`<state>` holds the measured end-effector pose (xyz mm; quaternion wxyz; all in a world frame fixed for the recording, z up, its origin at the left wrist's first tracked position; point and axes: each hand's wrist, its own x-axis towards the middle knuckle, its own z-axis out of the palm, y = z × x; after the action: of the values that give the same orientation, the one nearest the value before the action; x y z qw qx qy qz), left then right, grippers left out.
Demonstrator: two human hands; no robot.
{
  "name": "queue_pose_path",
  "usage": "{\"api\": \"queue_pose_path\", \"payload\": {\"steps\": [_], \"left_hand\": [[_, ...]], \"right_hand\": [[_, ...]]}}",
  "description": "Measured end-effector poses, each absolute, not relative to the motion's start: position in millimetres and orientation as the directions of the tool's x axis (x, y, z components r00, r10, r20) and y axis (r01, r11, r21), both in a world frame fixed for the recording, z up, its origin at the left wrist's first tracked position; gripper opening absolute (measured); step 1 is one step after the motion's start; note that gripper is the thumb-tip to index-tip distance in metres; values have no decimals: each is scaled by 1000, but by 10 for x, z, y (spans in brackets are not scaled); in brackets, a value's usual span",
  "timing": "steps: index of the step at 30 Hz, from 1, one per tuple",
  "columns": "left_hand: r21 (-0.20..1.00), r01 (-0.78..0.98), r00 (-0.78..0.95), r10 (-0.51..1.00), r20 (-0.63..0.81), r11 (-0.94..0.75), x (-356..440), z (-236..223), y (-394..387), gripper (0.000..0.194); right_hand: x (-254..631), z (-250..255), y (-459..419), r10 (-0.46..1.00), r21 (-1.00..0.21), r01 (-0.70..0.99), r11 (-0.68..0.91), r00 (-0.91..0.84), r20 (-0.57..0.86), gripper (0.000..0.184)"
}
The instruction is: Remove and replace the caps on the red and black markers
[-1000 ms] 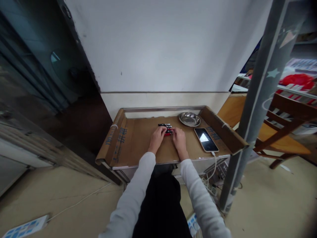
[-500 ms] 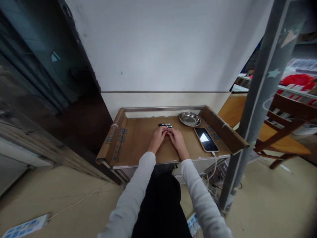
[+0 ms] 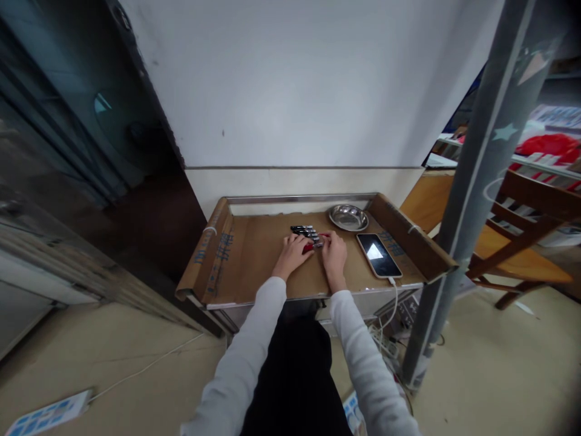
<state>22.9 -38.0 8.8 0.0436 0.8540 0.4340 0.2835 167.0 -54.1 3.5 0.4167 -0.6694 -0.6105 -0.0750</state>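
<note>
Several black-and-silver pen-like sticks (image 3: pixel 304 230) lie side by side on the cardboard-lined tabletop (image 3: pixel 258 242). Just in front of them, my left hand (image 3: pixel 291 254) is closed on a short red piece (image 3: pixel 308 247) with a pale end pointing right. My right hand (image 3: pixel 334 249) is beside it, fingers pinched together, with a thin red bit (image 3: pixel 324 234) showing at the fingertips. The exact kind of the red pieces is too small to make out, and my fingers partly hide them.
A round steel dish (image 3: pixel 348 218) stands at the back right. A phone (image 3: pixel 379 255) lies right of my hands, its white cable (image 3: pixel 394 303) hanging over the front edge. Cardboard side walls (image 3: pixel 408 236) flank the top. A grey post (image 3: pixel 458 200) rises at the right.
My hands were close together at the red thing; now the right hand has moved right, apart from the left. More of the black sticks and of the red pieces shows.
</note>
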Motion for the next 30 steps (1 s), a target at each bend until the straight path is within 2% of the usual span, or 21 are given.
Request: {"api": "queue_pose_path", "payload": {"steps": [4,10,16,18,21,25,27,30], "left_hand": [[287,740,465,771,436,-609,235,72,-371,20],[336,760,333,778,533,-556,236,107,-368,15],[315,775,311,764,565,-548,230,124,-372,14],[312,779,305,764,568,-544,230,118,-370,15],[321,791,275,772,574,-521,222,123,-374,17],[364,821,156,786,598,-439,195,173,-409,20],[405,842,55,804,593,-356,179,200,-425,22],[508,844,-144,838,525,-173,152,198,-413,25]], "right_hand": [[1672,46,-553,746,-466,884,29,291,599,24],[1656,58,-567,762,-443,897,6,282,582,25],[1637,60,-557,808,-371,923,101,142,572,25],[1629,55,-550,809,-392,909,144,119,575,25],[1605,45,-544,816,-450,835,316,3,578,28],[1566,41,-548,788,-503,703,502,-132,601,47],[1563,48,-553,779,-505,698,508,-122,615,50],[1585,61,-559,799,-492,761,424,-59,598,43]]}}
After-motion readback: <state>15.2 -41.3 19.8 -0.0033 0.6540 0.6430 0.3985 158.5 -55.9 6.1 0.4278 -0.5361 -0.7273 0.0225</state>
